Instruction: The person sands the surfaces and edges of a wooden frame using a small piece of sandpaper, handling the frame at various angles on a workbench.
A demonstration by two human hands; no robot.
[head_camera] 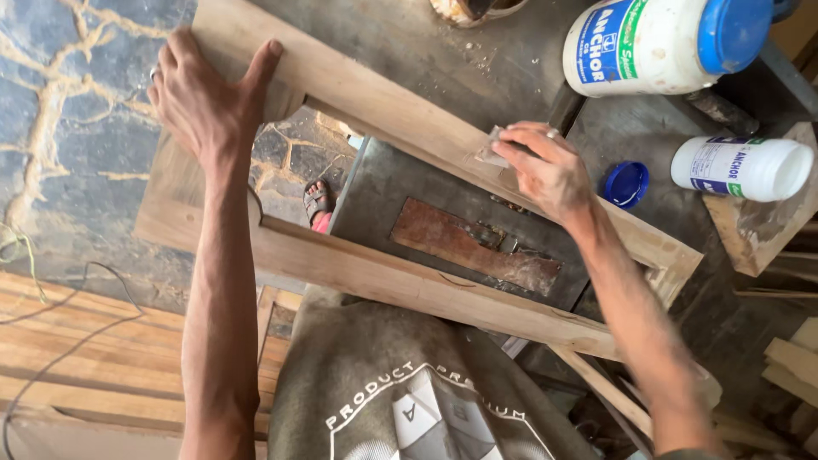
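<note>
A pale wooden frame made of two long rails joined at both ends lies tilted across a grey metal workbench. My left hand grips the frame's far left end, thumb over the upper rail. My right hand presses a small piece of sandpaper flat against the upper rail near its right part. The lower rail runs just above my lap.
A large white glue tub with a blue lid lies at the top right. A smaller open white bottle and its blue cap lie on the bench. Wood offcuts sit right; planks and a cable lie lower left.
</note>
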